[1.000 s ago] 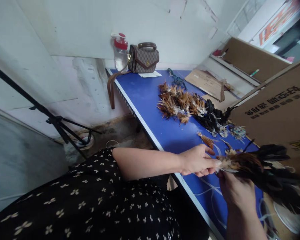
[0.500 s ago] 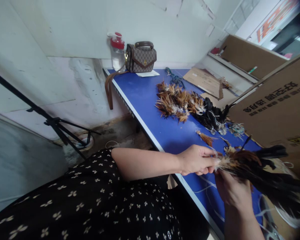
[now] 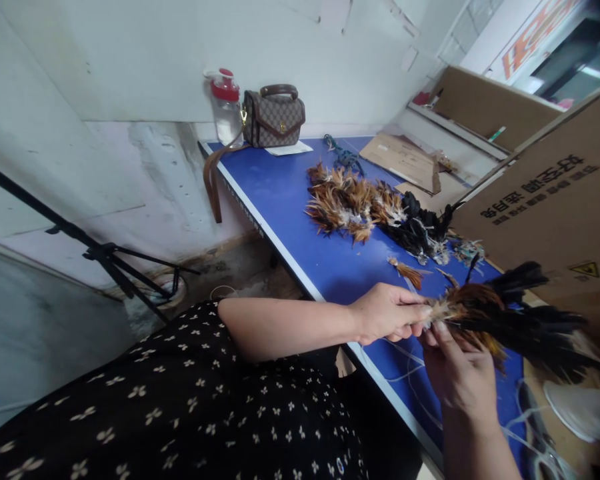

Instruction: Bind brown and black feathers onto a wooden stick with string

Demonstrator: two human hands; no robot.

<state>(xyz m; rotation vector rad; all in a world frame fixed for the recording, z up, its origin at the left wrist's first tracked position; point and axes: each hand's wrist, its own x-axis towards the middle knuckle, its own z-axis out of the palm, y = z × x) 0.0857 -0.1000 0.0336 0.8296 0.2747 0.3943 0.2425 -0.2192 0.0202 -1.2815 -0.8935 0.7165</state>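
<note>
My left hand (image 3: 387,312) is closed, its fingers pinching the pale bound end of a feather bundle (image 3: 480,307). Brown and glossy black feathers fan out from that end toward the right. Close beside it, my right hand (image 3: 463,370) grips the bundle from below, thumb laid along its base. Pale string (image 3: 415,377) trails over the blue table under the hands. Just beyond the left hand lies a small tied bunch of brown feathers (image 3: 405,272).
Brown feather clumps (image 3: 345,203) and black feathers (image 3: 423,227) lie farther back on the blue table (image 3: 275,193). A handbag (image 3: 275,120) and red-lidded bottle (image 3: 226,110) stand at the far end. A large cardboard box (image 3: 545,200) borders the right; a tripod (image 3: 105,253) stands left.
The feather bundle has turned slightly, so its feathers point a little higher, and yellowish ones show below. My right hand has shifted up and left along the base. The view has moved slightly.
</note>
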